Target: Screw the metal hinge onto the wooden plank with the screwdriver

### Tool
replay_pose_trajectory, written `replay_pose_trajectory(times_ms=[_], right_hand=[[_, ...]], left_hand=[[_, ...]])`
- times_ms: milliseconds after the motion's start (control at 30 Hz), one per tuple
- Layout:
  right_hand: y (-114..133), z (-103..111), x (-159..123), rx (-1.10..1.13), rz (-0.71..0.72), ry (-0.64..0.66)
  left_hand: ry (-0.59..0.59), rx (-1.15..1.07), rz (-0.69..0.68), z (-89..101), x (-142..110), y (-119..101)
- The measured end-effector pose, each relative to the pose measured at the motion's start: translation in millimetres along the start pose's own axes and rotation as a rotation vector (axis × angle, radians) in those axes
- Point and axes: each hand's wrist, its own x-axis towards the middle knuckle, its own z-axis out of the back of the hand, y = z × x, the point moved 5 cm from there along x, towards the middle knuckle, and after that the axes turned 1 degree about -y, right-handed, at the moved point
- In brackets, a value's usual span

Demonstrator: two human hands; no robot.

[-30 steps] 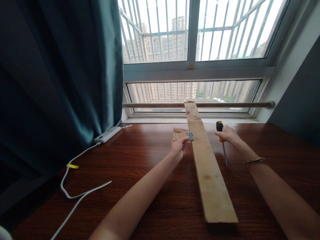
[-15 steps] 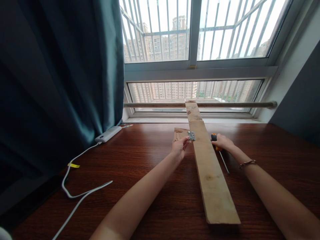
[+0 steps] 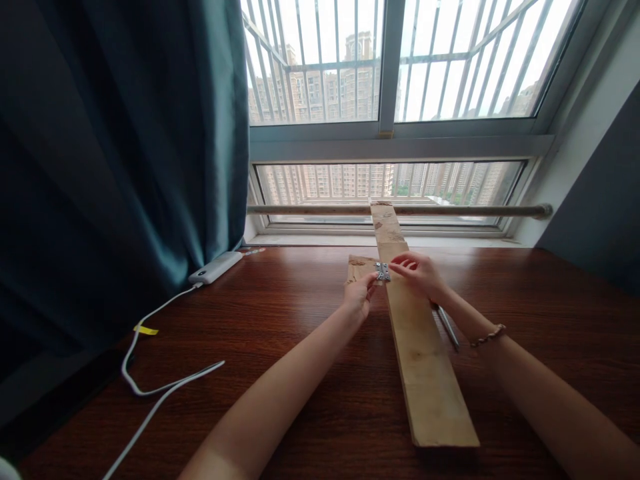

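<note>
Hinge (image 3: 383, 271) now has both hands at it: right hand (image 3: 417, 273) released screwdriver (image 3: 448, 328), fingers bent, pinch unclear; left hand (image 3: 358, 295) clamped on hinge and small board (image 3: 361, 269).

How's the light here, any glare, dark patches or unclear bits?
In the head view, the sky beyond the window is nearly white, the tabletop carries a soft sheen, the curtain falls into dark shadow, and the metal hinge is too small for fine detail.
</note>
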Motion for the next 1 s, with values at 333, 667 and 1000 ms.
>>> replay_pose_trajectory(times_ms=[333,667,1000], right_hand=[[21,-26,-10,0.115,-0.122,-0.067],[14,-27,-10,0.210,-0.195,-0.082],[16,-23,-11,0.345,-0.171,-0.135]], left_hand=[[0.040,0.001,-0.002,-0.1,-3,0],[0.026,0.016,0.009,-1.5,-1,-1],[-0.005,-0.002,0.021,0.4,1,2]])
